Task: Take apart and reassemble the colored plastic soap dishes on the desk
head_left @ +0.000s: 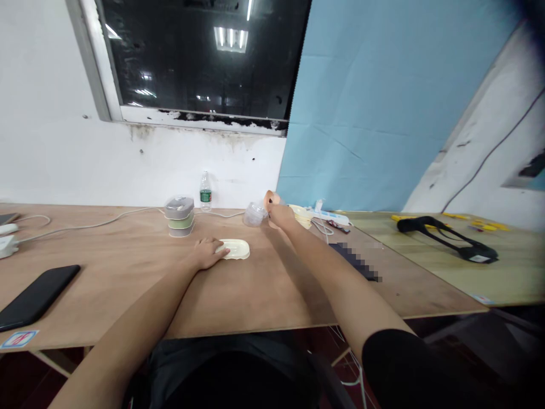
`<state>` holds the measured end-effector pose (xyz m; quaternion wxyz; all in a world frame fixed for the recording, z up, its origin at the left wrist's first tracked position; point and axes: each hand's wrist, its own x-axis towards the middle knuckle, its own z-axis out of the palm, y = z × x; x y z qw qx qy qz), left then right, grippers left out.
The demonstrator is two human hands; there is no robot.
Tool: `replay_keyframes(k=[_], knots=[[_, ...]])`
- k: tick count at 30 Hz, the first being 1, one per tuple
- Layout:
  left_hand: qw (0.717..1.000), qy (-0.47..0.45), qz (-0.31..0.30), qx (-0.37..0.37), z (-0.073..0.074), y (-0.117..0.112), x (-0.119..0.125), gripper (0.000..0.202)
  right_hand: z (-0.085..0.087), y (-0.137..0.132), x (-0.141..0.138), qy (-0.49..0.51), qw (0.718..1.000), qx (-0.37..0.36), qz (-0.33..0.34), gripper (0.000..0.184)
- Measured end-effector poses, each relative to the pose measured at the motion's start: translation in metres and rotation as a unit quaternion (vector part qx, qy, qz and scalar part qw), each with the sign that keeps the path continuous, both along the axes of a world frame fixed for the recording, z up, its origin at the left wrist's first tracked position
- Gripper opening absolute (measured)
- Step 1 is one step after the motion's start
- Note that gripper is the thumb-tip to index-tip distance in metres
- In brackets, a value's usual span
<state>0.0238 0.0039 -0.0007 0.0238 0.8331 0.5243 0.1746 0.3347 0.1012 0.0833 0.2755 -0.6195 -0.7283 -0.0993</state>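
Observation:
My left hand (208, 253) lies at the middle of the plywood table (128, 272), its fingers over the left end of a cream plastic soap dish (233, 249). Farther back, my right hand (281, 215) is at a peach-coloured rounded object (271, 199), which shows above and below the hand. Its fingers are hidden, so the grip is unclear. A clear plastic container (255, 215) sits just left of that hand, and a pile of cream dishes (300, 216) sits just right of it.
A stack of grey and green round containers (179, 216) and a water bottle (205, 192) stand by the wall. A black phone (36, 296), a power strip (327, 217), white cables and a pixelated dark item (355, 261) lie about. Another table holds a black strap (447, 238).

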Motion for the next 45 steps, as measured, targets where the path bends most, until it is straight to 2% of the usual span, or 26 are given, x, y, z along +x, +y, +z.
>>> replay_keyframes(k=[3,5,8,11,14,17,20,22,27,31,34,39,42,45], knots=[[1.000,-0.003,0.001,0.002,-0.001,0.001,0.000,0.064,0.000,0.001,-0.002,-0.053,0.998,-0.034,-0.019,0.037],[1.000,-0.007,0.004,0.004,-0.002,0.002,0.000,0.063,0.002,-0.002,-0.005,-0.058,0.997,-0.031,-0.036,0.033],[1.000,-0.011,0.004,0.002,-0.003,0.003,0.000,0.063,0.004,-0.013,-0.011,0.004,0.998,0.032,-0.052,0.026],[1.000,-0.019,0.009,0.006,-0.003,0.004,0.000,0.065,0.000,-0.031,-0.019,0.069,0.994,0.085,-0.022,0.027],[0.998,-0.053,0.025,0.035,-0.003,0.005,0.000,0.070,-0.017,-0.056,-0.029,0.093,0.991,0.089,0.040,0.026],[0.985,-0.121,0.038,0.119,0.001,0.005,-0.001,0.085,-0.040,-0.078,-0.038,0.073,0.983,0.101,0.137,0.021],[0.957,-0.191,0.030,0.218,0.008,0.002,-0.002,0.092,-0.056,-0.090,-0.044,-0.011,0.948,0.094,0.303,0.021],[0.942,-0.213,0.016,0.258,0.014,-0.001,-0.002,0.090,-0.060,-0.095,-0.047,-0.031,0.929,0.094,0.355,0.023],[0.944,-0.159,-0.009,0.289,0.025,-0.012,0.003,0.082,-0.059,-0.098,-0.050,-0.001,0.940,0.079,0.333,0.029],[0.957,-0.120,-0.038,0.262,0.029,-0.013,0.003,0.060,-0.063,-0.096,-0.045,0.017,0.943,0.055,0.327,0.034],[0.963,-0.128,-0.005,0.239,0.030,-0.011,-0.001,0.044,-0.062,-0.096,-0.043,0.055,0.951,0.066,0.298,0.042],[0.968,-0.140,0.032,0.204,0.033,-0.015,0.000,0.045,-0.060,-0.102,-0.051,0.154,0.957,0.090,0.227,0.047],[0.965,-0.142,0.044,0.215,0.035,-0.020,0.004,0.043,-0.066,-0.102,-0.058,0.200,0.955,0.063,0.211,0.046],[0.966,-0.119,0.100,0.207,0.033,-0.018,0.007,0.044,-0.072,-0.094,-0.066,0.215,0.953,0.012,0.214,0.042]])
